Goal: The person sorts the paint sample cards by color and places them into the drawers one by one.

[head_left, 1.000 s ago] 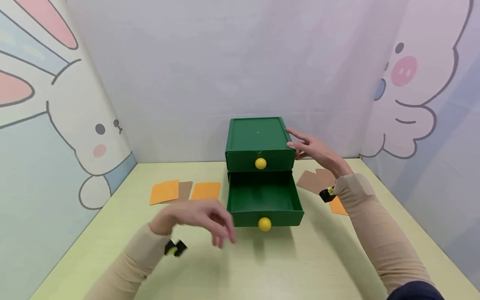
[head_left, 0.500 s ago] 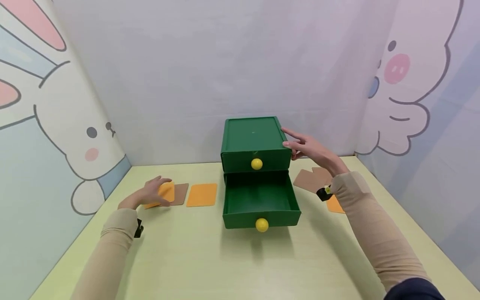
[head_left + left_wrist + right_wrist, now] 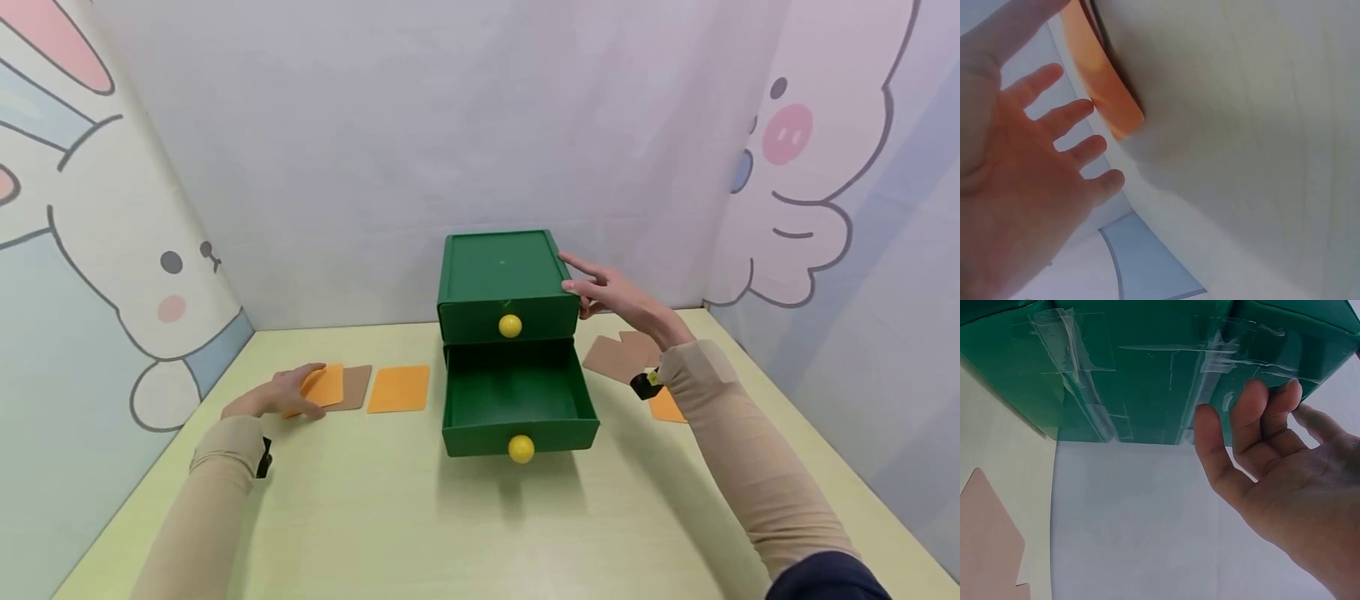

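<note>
My left hand (image 3: 281,393) is at the left orange card (image 3: 327,385), thumb and fingers spread about it. The left wrist view shows its fingers apart, with the orange card (image 3: 1100,81) beside the fingertips; contact is hard to tell. Under that card lies a brown card (image 3: 355,388). My right hand (image 3: 618,297) rests against the upper right edge of a green two-drawer cabinet (image 3: 501,265). In the right wrist view its fingers (image 3: 1249,409) lie by the taped side wall. The lower drawer (image 3: 517,383) is pulled out and bare inside; the upper drawer (image 3: 480,325) is closed.
Another orange card (image 3: 398,388) lies left of the cabinet. Brown cards (image 3: 615,358) and an orange card (image 3: 666,406) lie right of it, partly behind the right wrist. Yellow ball knobs (image 3: 521,448) front the drawers. Cartoon-printed walls (image 3: 375,150) enclose the pale table (image 3: 360,508).
My left hand has moved from in front of the lower drawer leftward and away to the left orange card. The right hand stays at the cabinet's edge. The head view has shifted slightly.
</note>
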Demonstrator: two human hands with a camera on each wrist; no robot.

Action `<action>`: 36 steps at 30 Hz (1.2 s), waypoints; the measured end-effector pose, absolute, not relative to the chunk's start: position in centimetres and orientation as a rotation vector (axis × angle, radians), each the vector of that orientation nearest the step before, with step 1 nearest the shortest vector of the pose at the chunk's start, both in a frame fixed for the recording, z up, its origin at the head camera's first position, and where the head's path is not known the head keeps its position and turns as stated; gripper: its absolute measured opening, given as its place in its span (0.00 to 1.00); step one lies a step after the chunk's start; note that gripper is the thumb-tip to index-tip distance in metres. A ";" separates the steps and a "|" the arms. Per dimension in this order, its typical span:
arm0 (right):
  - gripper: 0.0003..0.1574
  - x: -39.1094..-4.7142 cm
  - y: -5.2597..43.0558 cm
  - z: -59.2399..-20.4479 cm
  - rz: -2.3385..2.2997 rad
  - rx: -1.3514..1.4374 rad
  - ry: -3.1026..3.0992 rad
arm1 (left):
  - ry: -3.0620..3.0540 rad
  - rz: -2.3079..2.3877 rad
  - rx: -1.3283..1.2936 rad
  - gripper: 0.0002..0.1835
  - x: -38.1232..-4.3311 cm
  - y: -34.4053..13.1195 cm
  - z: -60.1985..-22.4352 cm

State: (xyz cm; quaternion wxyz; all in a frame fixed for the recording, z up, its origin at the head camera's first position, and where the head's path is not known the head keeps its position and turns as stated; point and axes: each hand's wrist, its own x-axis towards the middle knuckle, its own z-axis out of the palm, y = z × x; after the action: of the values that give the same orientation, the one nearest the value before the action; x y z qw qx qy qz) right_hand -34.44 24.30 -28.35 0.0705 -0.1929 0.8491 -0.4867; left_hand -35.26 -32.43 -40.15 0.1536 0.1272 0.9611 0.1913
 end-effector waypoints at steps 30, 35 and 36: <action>0.39 -34.4 24.2 -28.5 -1.503 -0.595 2.505 | 2.896 0.567 0.518 0.54 -33.6 -30.4 -38.6; 0.40 -34.7 24.4 -28.6 -1.514 -0.603 2.498 | 2.881 0.662 0.607 0.54 -33.1 -29.1 -37.4; 0.40 -34.7 24.5 -28.5 -1.512 -0.607 2.498 | 2.880 0.673 0.618 0.54 -33.0 -28.8 -37.2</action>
State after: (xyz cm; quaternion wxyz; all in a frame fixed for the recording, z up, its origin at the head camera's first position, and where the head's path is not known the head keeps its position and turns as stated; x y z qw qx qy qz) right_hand -34.72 24.46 -28.54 0.0795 -0.2027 0.8349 -0.5054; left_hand -33.02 -28.77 -37.16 0.0601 0.2043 0.9514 0.2222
